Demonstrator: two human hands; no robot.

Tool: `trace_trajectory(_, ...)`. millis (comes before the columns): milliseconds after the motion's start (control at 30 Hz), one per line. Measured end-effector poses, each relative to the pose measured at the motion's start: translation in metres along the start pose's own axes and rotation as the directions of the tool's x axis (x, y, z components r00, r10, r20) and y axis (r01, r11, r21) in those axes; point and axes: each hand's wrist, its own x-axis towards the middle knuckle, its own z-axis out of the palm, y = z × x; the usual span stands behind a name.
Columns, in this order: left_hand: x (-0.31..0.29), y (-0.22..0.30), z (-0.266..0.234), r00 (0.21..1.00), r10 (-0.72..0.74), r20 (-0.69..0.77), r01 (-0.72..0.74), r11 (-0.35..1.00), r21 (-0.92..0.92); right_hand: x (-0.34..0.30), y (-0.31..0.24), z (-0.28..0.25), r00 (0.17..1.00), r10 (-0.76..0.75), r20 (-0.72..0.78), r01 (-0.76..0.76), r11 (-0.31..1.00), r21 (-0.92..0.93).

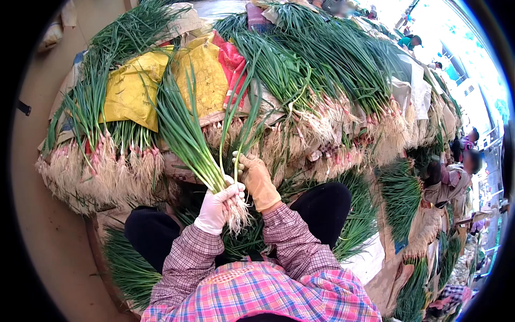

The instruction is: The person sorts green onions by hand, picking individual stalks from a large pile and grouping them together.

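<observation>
the left hand (217, 206), in a white glove, is closed around a bunch of green onions (196, 145). the bunch is in front of the person, up off the piles, with its long green leaves leaning up and to the left. its pale, stringy roots (236, 217) hang down under the glove. the right hand (258, 181), in a tan glove, is just beside the bunch with its fingers bent. the fingertips are right by a long thin stalk (236, 170) that stands up from the bunch, but i cannot tell if they pinch it

past the hands is a big heap of more onions (338, 59), with lots of roots poking out toward the person. a yellow sack (134, 86) lies over some onions on the left, and a red cloth (230, 61) is next to another yellow bag (201, 80). the person's dark knees (323, 209) are bent on both sides of the arms, and there are green leaves (129, 263) by the left leg. far to the right, another person (450, 180) sits near more onions
</observation>
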Motion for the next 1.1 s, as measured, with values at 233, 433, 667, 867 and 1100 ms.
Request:
trace_trajectory(233, -0.028, 0.030, 0.012, 0.852, 0.336, 0.400, -0.189, 0.912, -0.364, -0.003, -0.038, 0.005, 0.906, -0.348, 0.240, 0.380, 0.421, -0.824)
trace_trajectory(433, -0.022, 0.044, 0.005, 0.733, 0.489, 0.472, -0.231, 0.832, -0.504, 0.036, -0.171, -0.014, 0.729, -0.669, 0.148, -0.359, -0.557, -0.749)
trace_trajectory(667, 0.003, 0.025, -0.010, 0.978, 0.209, 0.028, -0.202, 0.967, -0.154, -0.013, -0.187, 0.032, 0.928, -0.372, 0.035, 0.291, 0.660, -0.692)
trace_trajectory(867, -0.010, 0.046, 0.009, 0.761, 0.544, 0.353, -0.428, 0.830, -0.357, 0.019, -0.148, -0.063, 0.848, -0.529, 0.001, 0.045, 0.070, -0.997)
trace_trajectory(1100, -0.014, 0.032, 0.020, 0.982, 0.166, 0.089, -0.169, 0.985, 0.018, -0.023, -0.141, -0.063, 0.536, -0.718, 0.444, 0.447, -0.204, -0.871)
